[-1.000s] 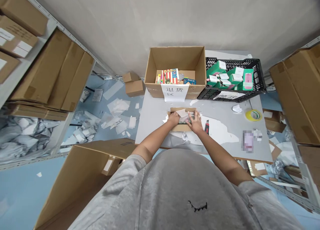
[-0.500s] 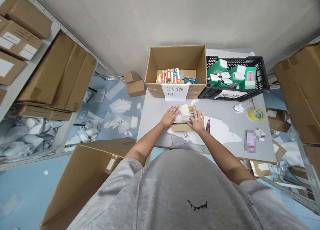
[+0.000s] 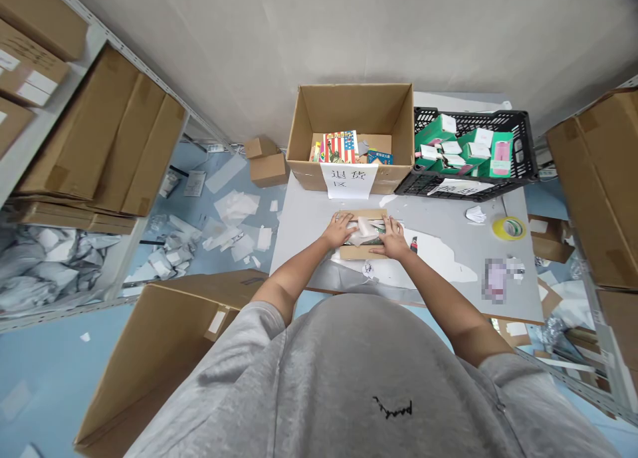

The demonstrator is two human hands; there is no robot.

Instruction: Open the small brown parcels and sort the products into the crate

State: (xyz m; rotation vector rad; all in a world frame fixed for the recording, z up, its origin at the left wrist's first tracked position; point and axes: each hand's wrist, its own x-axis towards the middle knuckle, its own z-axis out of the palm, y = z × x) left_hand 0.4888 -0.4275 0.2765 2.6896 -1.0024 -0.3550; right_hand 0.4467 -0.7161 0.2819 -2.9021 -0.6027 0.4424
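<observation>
A small open cardboard box (image 3: 359,252) lies on the grey table (image 3: 304,245), with crumpled white paper (image 3: 366,229) and a green-printed item (image 3: 379,227) inside it. My left hand (image 3: 339,230) presses on the box's left end, at the paper's edge. My right hand (image 3: 393,240) grips the right end, its fingers over the rim. Both hands hide the box's side walls. A red-and-black box cutter (image 3: 413,244) lies just right of my right hand.
Behind the box stands a large carton (image 3: 349,106) holding picture books, with a paper sign (image 3: 347,181) on it. A black crate (image 3: 526,145) of green-and-white boxes sits beside it. Tape (image 3: 509,228) lies on the right. Cartons and paper scraps surround the table.
My hands have drawn closer together over the small box. The white paper has sunk lower into it, and the view has shifted slightly.
</observation>
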